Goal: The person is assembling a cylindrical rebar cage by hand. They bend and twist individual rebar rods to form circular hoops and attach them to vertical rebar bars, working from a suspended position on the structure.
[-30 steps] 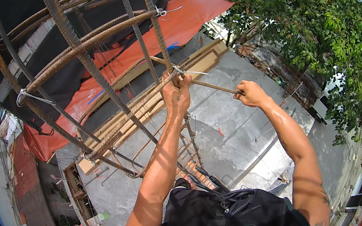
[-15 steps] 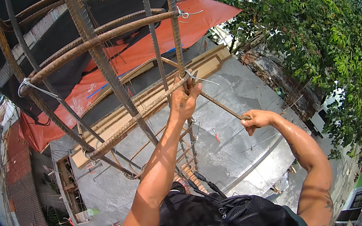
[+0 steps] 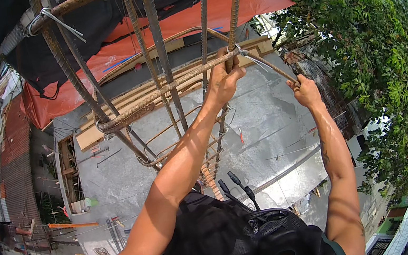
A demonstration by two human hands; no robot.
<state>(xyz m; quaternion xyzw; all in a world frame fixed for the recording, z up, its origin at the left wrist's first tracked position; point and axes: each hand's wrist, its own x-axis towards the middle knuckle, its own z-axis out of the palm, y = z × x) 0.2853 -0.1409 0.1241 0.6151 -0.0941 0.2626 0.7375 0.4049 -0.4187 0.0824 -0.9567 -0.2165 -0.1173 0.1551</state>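
Note:
I look down through a rusty rebar cage (image 3: 160,54) of upright bars and round rings. My left hand (image 3: 223,75) is closed on an upright bar (image 3: 233,21) where a ring (image 3: 156,96) crosses it. A thin tie wire (image 3: 256,61) sticks out at that joint. My right hand (image 3: 305,91) is closed around the same ring further right, where it curves down. Both arms reach up from the lower edge. A black pack (image 3: 244,244) with cable plugs sits on my chest.
Far below lie a grey concrete slab (image 3: 269,133), wooden planks (image 3: 107,121), an orange tarp (image 3: 182,21) and black sheeting (image 3: 91,22). Green trees (image 3: 382,72) fill the right. Rooftops and a street show at the left and bottom.
The view has tilted so the cage fills more of the picture. My left hand stays on the bar joint. My right hand has moved up and closer along the ring.

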